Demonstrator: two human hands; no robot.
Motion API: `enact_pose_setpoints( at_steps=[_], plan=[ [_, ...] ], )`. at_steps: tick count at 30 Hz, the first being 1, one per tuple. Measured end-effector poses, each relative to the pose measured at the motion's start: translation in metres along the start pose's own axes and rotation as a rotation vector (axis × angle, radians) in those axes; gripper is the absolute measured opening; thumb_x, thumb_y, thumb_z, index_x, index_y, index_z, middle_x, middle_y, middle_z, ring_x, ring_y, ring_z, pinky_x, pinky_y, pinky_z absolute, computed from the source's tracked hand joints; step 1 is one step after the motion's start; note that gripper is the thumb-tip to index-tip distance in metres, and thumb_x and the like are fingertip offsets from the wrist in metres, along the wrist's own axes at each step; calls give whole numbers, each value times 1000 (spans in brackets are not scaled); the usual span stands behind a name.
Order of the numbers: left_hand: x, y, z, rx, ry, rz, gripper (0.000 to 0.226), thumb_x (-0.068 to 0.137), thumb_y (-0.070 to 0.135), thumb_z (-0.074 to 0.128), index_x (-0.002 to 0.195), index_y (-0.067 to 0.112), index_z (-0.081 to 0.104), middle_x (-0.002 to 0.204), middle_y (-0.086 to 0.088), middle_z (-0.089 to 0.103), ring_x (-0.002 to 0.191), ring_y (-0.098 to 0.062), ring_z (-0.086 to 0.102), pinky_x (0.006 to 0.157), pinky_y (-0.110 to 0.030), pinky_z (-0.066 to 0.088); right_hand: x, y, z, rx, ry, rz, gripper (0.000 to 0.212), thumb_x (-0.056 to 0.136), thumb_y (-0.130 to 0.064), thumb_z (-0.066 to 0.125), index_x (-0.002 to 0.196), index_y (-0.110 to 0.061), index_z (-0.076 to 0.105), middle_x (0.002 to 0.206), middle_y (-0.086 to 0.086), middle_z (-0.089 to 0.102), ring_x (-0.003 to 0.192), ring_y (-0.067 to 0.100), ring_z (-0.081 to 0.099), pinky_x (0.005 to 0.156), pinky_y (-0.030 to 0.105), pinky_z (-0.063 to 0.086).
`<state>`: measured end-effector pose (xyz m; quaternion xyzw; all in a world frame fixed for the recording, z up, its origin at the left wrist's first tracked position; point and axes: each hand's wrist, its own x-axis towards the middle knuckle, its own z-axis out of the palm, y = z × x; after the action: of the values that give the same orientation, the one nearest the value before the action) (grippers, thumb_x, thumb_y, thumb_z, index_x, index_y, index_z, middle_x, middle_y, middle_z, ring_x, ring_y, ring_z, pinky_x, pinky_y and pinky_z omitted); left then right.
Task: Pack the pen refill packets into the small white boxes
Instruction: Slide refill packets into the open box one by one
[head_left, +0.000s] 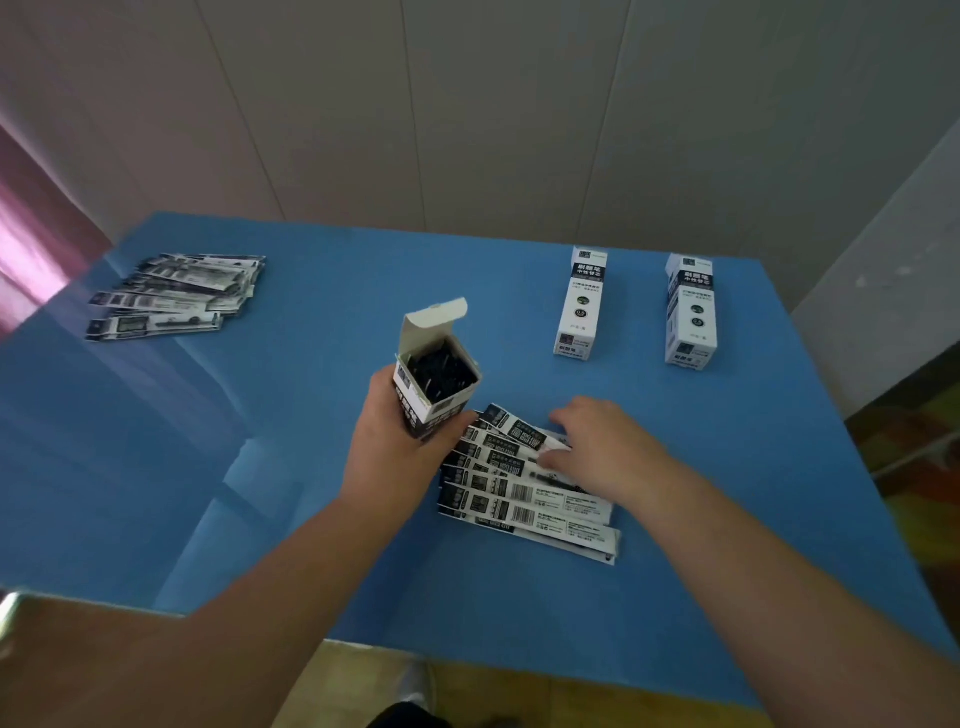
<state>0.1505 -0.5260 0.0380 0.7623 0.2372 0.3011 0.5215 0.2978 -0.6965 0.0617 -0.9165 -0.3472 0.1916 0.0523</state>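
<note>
The blue worktop (260, 441) fills most of the view, set against a pale panelled wall (467, 104), with a pink curtain (31, 234) at the far left.

Near the middle lies the near pile (524, 493) of refill packets, fanned out flat with their printed sides up. A second, far pile (176, 296) of packets sits well apart at the far left corner of the worktop.

Two closed boxes stand upright at the far right: the left box (581, 304) and the right box (692, 312), side by side but apart from each other.

The open box (439, 379) is held upright just beside the near pile's left end. Its lid flap stands up, and dark refill ends fill the opening; the box looks nearly full.

The left hand (400, 441) has its grip closed round the lower part of the open box, fingers and thumb wrapped about its sides.

The right hand (602, 441) lies palm-down over the near pile, its fingers resting on the top packets. It is blurred; the fingers look loosely bent, and I cannot tell whether its grip has closed on a packet.
</note>
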Motion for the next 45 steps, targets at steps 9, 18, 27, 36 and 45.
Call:
enact_pose_setpoints(
  at_steps=[9, 18, 27, 36, 45],
  plan=[
    [-2, 3, 1, 14, 18, 1, 54, 67, 52, 82, 104, 68, 46, 106, 31, 65, 97, 7, 67, 73, -5, 49, 6, -4, -2, 31, -55, -24, 25, 88, -41, 74, 100, -19, 70, 92, -1, 68, 86, 21, 64, 74, 35, 55],
    [-4, 5, 0, 17, 21, 6, 55, 67, 58, 81, 106, 68, 44, 109, 30, 64, 102, 4, 66, 74, -15, 54, 6, -2, -7, 25, -20, -49, 18, 90, -35, 71, 83, -23, 60, 77, -6, 59, 72, 14, 57, 53, 27, 35],
    [2, 5, -2, 20, 3, -3, 55, 68, 58, 80, 107, 71, 43, 110, 34, 63, 102, 8, 64, 74, -6, 51, 5, 5, -31, 105, -21, 6, 17, 88, -26, 61, 74, -18, 59, 71, 6, 62, 60, 19, 58, 50, 27, 39],
    [8, -2, -4, -9, -41, -11, 53, 64, 58, 80, 101, 73, 45, 111, 16, 66, 98, 4, 67, 78, -17, 54, -38, -1, -83, 912, 75, -45, 4, 88, -18, 76, 92, -18, 75, 86, -2, 79, 80, 18, 77, 72, 28, 57],
    [24, -7, -7, -2, -111, -20, 54, 64, 60, 79, 107, 68, 45, 108, 28, 65, 96, 0, 68, 75, -33, 59, -64, -59, -92, 1375, 483, -238, 13, 93, -12, 71, 84, -20, 76, 90, 3, 79, 87, 19, 77, 74, 29, 62]
  ],
)
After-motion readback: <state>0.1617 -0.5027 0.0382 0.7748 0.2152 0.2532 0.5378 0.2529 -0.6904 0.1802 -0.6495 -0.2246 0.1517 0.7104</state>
